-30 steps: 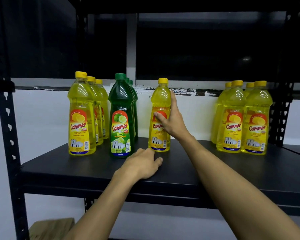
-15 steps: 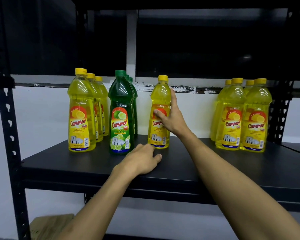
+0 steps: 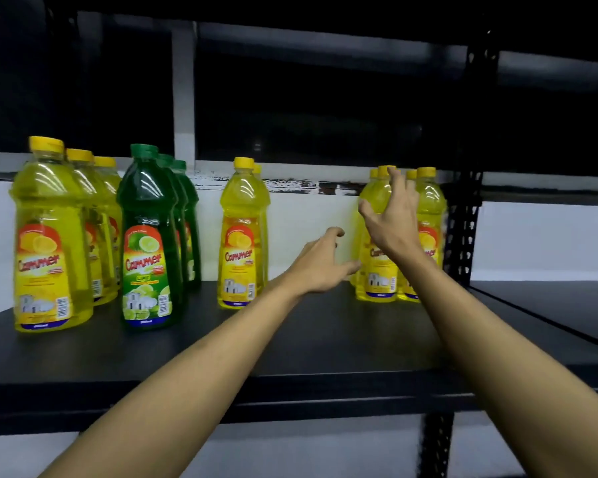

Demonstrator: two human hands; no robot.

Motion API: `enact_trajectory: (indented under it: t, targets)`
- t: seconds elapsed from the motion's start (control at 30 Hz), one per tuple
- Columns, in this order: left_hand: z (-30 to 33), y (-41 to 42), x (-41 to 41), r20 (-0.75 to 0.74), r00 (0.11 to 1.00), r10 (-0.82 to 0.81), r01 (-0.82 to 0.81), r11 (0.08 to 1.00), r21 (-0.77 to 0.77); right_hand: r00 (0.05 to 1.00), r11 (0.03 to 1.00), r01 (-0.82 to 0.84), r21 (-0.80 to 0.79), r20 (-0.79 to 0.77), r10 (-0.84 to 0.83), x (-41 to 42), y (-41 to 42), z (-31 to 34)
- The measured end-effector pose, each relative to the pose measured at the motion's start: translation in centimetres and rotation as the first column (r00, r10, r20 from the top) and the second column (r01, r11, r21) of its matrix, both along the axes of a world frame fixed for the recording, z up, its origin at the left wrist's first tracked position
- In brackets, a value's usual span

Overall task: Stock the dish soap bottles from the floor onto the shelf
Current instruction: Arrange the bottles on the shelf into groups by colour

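**Head view: both hands reaching for the right-hand bottle cluster, nothing gripped**

Head camera shows both hands empty. Right hand (image 3: pixel 390 215) is up in front of the right-hand yellow bottles (image 3: pixel 428 215), fingers (image 3: pixel 396 181) spread wide near the shoulders and caps; contact unclear, motion blur. Left hand (image 3: pixel 320 262) hangs lower, fingers loosely open and pointing at the base of that cluster, thumb raised. Can't tell if it touches.

Where the stock is: everything in view stands upright on the black shelf (image 3: pixel 290 343).
- Left: row of yellow bottles (image 3: pixel 49 243)
- Just beside them: row of green bottles (image 3: pixel 149 243)
- Middle: yellow bottle (image 3: pixel 244 232) with a second one right behind it
- Right: the cluster near the upright post (image 3: pixel 463 219)

Floor stock is out of frame.

Handling, my read:
- Full of liquid, so fairly heavy for one hand; tall and narrow, tips easily if pushed high.
- Thin clear plastic, walls likely flex under a squeeze. Smooth and glossy, label too: slippery.
- Not fragile, caps look seated.
- Best hold: wrap around the label band at mid-body, or the narrowing under the shoulder. Don't lift by the cap.
- For sliding along the shelf, push low near the base.
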State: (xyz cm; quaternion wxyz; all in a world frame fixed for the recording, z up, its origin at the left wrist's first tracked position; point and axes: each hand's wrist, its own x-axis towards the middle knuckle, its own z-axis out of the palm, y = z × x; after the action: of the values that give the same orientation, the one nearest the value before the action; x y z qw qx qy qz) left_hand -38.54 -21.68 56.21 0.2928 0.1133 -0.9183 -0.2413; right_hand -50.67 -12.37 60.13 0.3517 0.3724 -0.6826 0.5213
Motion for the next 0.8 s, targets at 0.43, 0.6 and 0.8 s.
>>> enact_trajectory:
  t: [0.43, 0.6, 0.8]
  targets:
    - [-0.5, 1.8, -11.1, -0.183, 0.983, 0.007, 0.040, 0.967, 0.251, 0.998, 0.981, -0.006, 0.192, 0.067, -0.007, -3.7, 1.2, -1.2]
    - [-0.4, 1.2, -9.5, -0.140, 0.990, -0.019, 0.051, 0.971, 0.233, 0.999, 0.989, -0.019, 0.147, 0.051, 0.012, -3.0, 1.5, -1.6]
    - [-0.6, 1.1, -5.3, -0.135, 0.990, -0.048, 0.078, 0.971, 0.225, 0.982, 0.983, -0.159, 0.089, 0.119, 0.148, -2.0, 2.1, -1.8]
